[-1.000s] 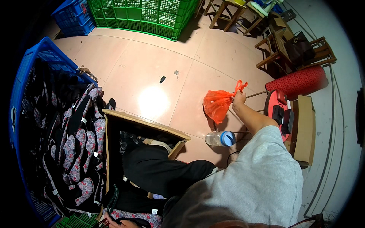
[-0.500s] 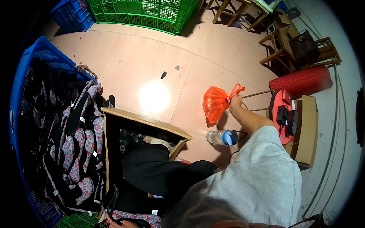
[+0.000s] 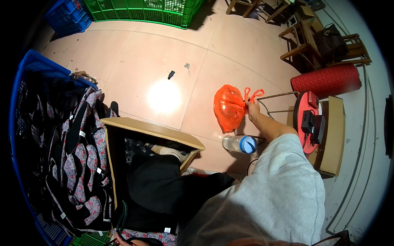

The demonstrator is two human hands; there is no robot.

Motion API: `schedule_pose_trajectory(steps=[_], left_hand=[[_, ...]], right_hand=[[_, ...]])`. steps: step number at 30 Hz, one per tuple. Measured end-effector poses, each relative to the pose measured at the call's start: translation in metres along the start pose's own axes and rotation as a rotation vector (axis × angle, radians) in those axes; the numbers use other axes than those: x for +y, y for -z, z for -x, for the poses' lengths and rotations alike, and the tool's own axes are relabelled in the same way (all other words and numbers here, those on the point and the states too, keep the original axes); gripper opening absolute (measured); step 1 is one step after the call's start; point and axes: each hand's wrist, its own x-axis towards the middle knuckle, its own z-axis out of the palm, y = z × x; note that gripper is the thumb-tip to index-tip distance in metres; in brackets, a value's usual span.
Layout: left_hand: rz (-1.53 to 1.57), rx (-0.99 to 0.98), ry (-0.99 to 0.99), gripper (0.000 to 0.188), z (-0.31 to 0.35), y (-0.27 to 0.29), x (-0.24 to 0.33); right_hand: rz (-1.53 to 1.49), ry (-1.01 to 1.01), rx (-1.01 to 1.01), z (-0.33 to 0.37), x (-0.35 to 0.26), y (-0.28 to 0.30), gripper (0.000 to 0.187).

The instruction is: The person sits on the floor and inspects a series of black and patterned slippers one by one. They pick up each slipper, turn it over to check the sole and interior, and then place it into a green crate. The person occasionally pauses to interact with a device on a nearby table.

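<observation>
An orange plastic bag with its neck gathered and its handle loops sticking up hangs from my right hand, whose fingers are closed round the neck. Its contents are hidden. Just below it stands a clear bottle with a blue lid, apart from the hand. At the lower edge my left hand shows only in part, its fingers curled by a dark strap and floral fabric; what it grips is unclear. A cardboard box stands open around my black-clad leg.
A blue crate full of black and floral fabric pieces stands at left. Green and blue crates are far off. At right are a red round stool bearing dark devices, a red roll and wooden stools.
The orange bag has shifted slightly left and up and turned a little, with both handle loops now showing. The whole view has shifted slightly. My left hand stays at the lower edge.
</observation>
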Motion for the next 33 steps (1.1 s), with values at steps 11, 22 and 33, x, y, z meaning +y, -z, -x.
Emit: schedule_pose_trajectory(steps=[11,22,33], left_hand=[[-0.243,-0.105,-0.117,0.047,0.022,-0.008,-0.043],[-0.229,-0.062,-0.083,0.054,0.028,-0.015,-0.047],[-0.419,-0.089,-0.301,0.036,0.026,-0.017,-0.058]], right_hand=[[0.259,-0.125,-0.21,-0.014,0.035,0.008,0.062],[1.241,0.181,0.138,0.005,0.016,0.003,0.06],[0.851,0.422,0.143,-0.007,0.061,-0.011,0.033]])
